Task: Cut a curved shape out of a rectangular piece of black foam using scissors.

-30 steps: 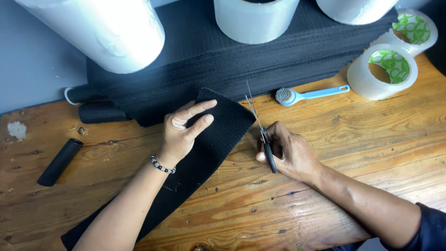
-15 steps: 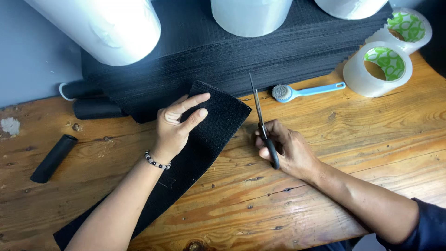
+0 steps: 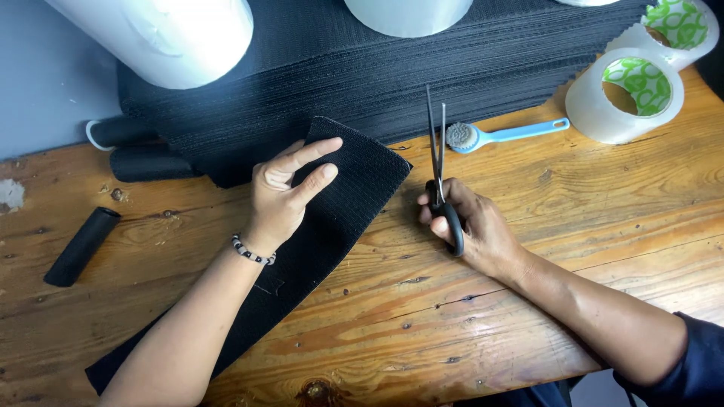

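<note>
From the head camera, the left hand [image 3: 283, 194] lies flat on a long black strip [image 3: 302, 249] of ribbed, woven-looking material, its fingers [image 3: 317, 151] stretched out and slightly spread, pressing the strip against the wooden surface [image 3: 573, 218]. A beaded bracelet [image 3: 251, 251] circles that wrist. The strip runs diagonally from the lower left corner up to a squared end near the middle, just left of the scissors [image 3: 440, 169].

The right hand [image 3: 475, 226] grips the black handles of the scissors, fingers closed through and around them; the thin metal blades point straight away from the person and stand nearly together, close beside the strip's end but not on it.

Behind the hands a thick stack of the same black material [image 3: 392, 68] covers the far side, its right edge cut in a zigzag. Large white rolls [image 3: 173, 30] rest on top of it. Just beyond the scissor tips lies a small tool with a light-blue handle [image 3: 501, 136] and a round grey head. Two rolls of clear tape [image 3: 624, 94] with green-patterned cores sit at the far right. A short black tube [image 3: 79, 246] lies alone at the left. The surface is worn, knotty, glossy wood.
</note>
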